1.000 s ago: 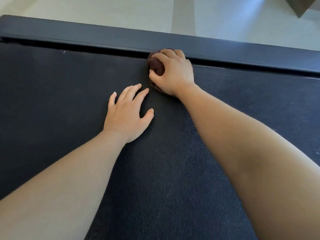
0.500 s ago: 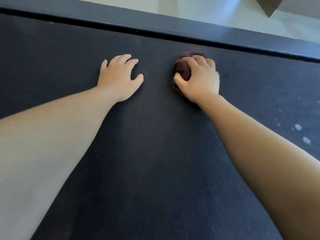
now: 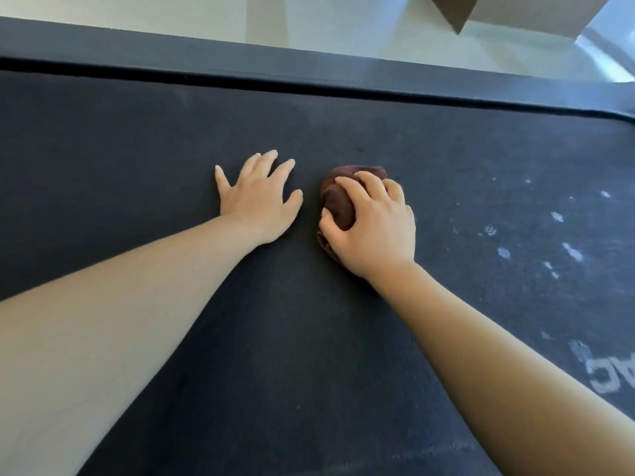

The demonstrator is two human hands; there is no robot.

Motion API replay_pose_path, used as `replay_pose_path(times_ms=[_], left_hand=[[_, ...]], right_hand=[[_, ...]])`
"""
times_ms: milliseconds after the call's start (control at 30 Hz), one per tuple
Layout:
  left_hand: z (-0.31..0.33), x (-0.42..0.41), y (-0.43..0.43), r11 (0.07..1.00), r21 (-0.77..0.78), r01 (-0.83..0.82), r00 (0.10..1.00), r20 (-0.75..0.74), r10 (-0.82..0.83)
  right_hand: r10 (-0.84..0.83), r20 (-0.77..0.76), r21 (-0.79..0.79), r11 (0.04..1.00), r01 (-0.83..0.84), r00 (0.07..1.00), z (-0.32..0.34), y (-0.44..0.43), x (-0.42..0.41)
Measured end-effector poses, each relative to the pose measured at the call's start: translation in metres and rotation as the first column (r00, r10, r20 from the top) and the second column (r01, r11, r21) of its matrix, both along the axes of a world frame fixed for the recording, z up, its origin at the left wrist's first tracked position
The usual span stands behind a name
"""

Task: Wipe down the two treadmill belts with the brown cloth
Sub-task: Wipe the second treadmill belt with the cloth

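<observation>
A dark treadmill belt (image 3: 137, 159) fills most of the view. My right hand (image 3: 372, 225) grips a bunched brown cloth (image 3: 338, 199) and presses it onto the belt near the middle. Just left of it, my left hand (image 3: 259, 197) lies flat on the belt with fingers spread, holding nothing. Most of the cloth is hidden under my right hand.
The treadmill's dark side rail (image 3: 309, 68) runs along the far edge, with pale floor (image 3: 343, 22) beyond it. White specks (image 3: 556, 218) and worn white lettering (image 3: 611, 383) mark the belt at the right. A brown box corner (image 3: 457, 8) shows at top right.
My right hand has drawn the cloth back from the far rail toward the belt's middle. My left hand has shifted along the belt and stays flat beside it. White specks have come into view.
</observation>
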State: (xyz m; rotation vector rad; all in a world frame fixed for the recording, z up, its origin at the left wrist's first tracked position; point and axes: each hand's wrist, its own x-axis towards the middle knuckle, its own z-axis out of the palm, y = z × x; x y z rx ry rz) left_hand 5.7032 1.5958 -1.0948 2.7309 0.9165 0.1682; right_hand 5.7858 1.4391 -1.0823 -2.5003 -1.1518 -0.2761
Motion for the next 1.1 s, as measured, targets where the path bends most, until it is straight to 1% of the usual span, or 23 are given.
replay_pose_path(times_ms=[133, 233, 367, 533, 733, 800, 867, 967, 1100], left_hand=[[0.002, 0.032, 0.014, 0.988, 0.007, -0.155, 0.988, -0.005, 0.155], [-0.001, 0.047, 0.024, 0.970, 0.039, -0.242, 0.970, 0.020, 0.241], [-0.004, 0.047, 0.024, 0.962, 0.079, -0.262, 0.965, 0.022, 0.261], [0.002, 0.047, 0.023, 0.961, 0.067, -0.270, 0.963, -0.011, 0.271], [0.003, 0.046, 0.022, 0.962, 0.061, -0.267, 0.963, -0.016, 0.268], [0.003, 0.046, 0.022, 0.964, 0.051, -0.260, 0.965, -0.007, 0.261], [0.002, 0.046, 0.024, 0.966, 0.040, -0.255, 0.967, 0.007, 0.254], [-0.001, 0.046, 0.024, 0.968, 0.020, -0.249, 0.968, 0.030, 0.249], [0.000, 0.045, 0.028, 0.970, 0.010, -0.244, 0.969, 0.046, 0.244]], right_hand=[[0.002, 0.002, 0.029, 1.000, -0.002, 1.000, -0.002, 0.032, 0.041], [0.059, 0.012, 0.053, 0.997, -0.059, 0.998, -0.004, 0.062, 0.069], [0.155, -0.010, 0.051, 0.987, -0.155, 0.988, -0.003, 0.104, 0.101], [0.245, -0.027, 0.035, 0.969, -0.244, 0.969, 0.000, 0.150, 0.122], [0.273, -0.043, 0.020, 0.962, -0.273, 0.961, 0.002, 0.172, 0.139], [0.245, -0.019, 0.022, 0.969, -0.245, 0.969, 0.000, 0.167, 0.143], [0.145, -0.012, 0.017, 0.989, -0.145, 0.989, -0.001, 0.156, 0.148], [-0.019, -0.028, -0.040, 0.999, 0.017, 0.999, 0.001, 0.127, 0.150], [-0.079, -0.079, -0.069, 0.995, 0.073, 0.994, 0.010, 0.070, 0.103]])
